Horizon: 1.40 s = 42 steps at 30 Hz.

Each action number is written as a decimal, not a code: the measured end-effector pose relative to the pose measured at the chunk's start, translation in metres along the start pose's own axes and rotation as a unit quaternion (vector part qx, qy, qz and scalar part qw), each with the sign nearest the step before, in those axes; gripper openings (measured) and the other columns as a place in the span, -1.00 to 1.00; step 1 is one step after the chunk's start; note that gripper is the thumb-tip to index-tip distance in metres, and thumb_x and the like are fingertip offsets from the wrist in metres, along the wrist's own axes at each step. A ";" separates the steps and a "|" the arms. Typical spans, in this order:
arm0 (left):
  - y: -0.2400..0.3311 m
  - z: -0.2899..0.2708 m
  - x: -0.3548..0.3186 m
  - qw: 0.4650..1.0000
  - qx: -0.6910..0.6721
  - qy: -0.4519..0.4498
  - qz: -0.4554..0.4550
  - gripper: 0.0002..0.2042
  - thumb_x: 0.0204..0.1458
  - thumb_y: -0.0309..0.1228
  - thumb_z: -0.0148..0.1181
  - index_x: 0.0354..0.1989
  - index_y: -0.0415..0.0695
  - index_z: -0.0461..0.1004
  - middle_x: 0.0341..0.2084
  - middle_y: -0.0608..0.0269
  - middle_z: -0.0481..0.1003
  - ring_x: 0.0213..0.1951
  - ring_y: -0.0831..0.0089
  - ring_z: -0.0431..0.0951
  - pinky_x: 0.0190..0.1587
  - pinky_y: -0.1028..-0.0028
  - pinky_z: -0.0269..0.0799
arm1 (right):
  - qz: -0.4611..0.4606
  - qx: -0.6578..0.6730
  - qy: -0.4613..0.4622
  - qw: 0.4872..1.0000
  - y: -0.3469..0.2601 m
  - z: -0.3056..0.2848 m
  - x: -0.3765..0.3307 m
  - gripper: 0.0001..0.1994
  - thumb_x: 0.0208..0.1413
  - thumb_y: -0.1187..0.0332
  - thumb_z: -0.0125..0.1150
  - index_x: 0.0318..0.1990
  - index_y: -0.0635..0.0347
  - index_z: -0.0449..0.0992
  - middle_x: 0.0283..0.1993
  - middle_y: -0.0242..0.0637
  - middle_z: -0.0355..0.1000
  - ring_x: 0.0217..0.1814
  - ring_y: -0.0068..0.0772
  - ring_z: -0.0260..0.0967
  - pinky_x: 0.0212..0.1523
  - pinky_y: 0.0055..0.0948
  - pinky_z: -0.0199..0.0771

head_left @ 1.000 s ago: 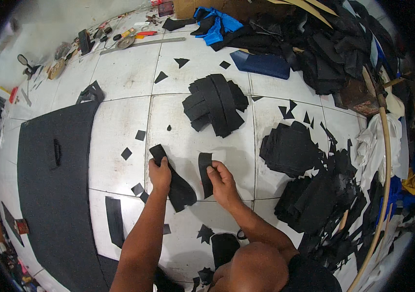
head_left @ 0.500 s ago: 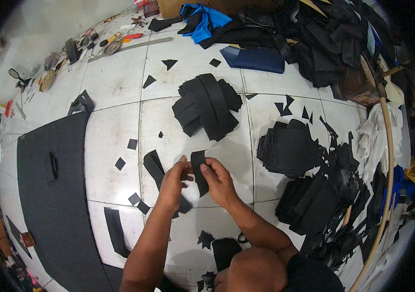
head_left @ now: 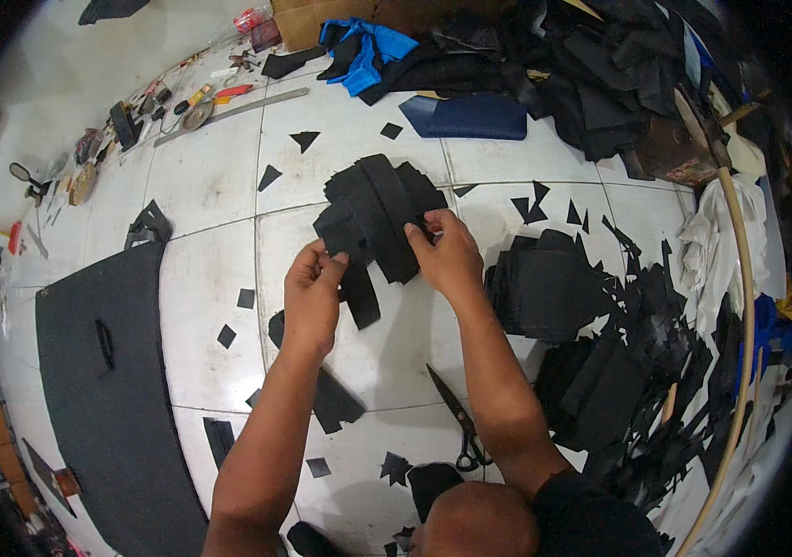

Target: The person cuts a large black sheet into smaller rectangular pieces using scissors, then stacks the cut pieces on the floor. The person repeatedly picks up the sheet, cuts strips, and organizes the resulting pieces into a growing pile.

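Black foam sheet (head_left: 103, 371) lies at nine o'clock; the left hand (head_left: 312, 295) pinches a black strip (head_left: 359, 292), the right hand (head_left: 447, 252) grips the same piece's upper end over the black pile (head_left: 377, 200) (centre, twelve o'clock of both hands); scissors (head_left: 461, 422) rest at five o'clock
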State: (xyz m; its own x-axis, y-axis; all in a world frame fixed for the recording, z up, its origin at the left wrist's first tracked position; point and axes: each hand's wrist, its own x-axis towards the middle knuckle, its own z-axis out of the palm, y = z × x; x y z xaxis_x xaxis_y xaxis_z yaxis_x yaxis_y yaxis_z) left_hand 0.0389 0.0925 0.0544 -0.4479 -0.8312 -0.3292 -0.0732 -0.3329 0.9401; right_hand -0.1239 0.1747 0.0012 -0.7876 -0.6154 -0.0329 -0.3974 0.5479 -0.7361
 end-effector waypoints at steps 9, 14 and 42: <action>0.008 0.008 0.041 0.998 0.001 -0.059 -0.014 -0.78 0.14 -0.45 0.10 -0.04 -0.12 0.42 -0.34 0.35 0.50 -0.35 0.56 0.48 -0.32 0.48 0.40 | 0.034 -0.035 -0.056 0.997 0.007 0.015 0.017 -0.48 0.10 -0.03 0.21 0.04 0.19 0.39 0.07 -0.10 0.47 0.16 -0.07 0.40 0.11 -0.20 0.34; 0.013 0.032 0.074 0.999 0.013 -0.027 0.013 -0.72 0.07 -0.44 0.23 -0.05 -0.22 0.43 -0.47 0.32 0.49 -0.53 0.53 0.46 -0.46 0.54 0.38 | 0.047 0.006 -0.055 0.997 0.009 0.017 0.017 -0.50 0.10 0.01 0.22 0.03 0.22 0.39 0.02 -0.05 0.48 0.10 -0.07 0.44 0.09 -0.21 0.36; -0.146 -0.304 -0.183 0.921 0.311 0.233 0.001 -0.73 0.06 -0.45 0.16 -0.06 -0.25 0.49 -0.36 0.25 0.50 -0.33 0.49 0.46 -0.22 0.49 0.40 | -0.161 -0.029 -0.260 0.952 -0.025 0.098 -0.199 -0.39 0.04 0.05 0.30 0.04 0.45 0.37 -0.02 0.13 0.34 0.04 0.09 0.34 0.05 -0.09 0.40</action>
State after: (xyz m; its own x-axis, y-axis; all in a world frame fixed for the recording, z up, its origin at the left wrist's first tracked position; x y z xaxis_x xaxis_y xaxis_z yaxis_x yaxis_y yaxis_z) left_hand 0.4021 0.1583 -0.0498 -0.0280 -0.9807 -0.1934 -0.6340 -0.1321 0.7619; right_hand 0.0889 0.2282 -0.0399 -0.2877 -0.9455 -0.1527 -0.6161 0.3048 -0.7263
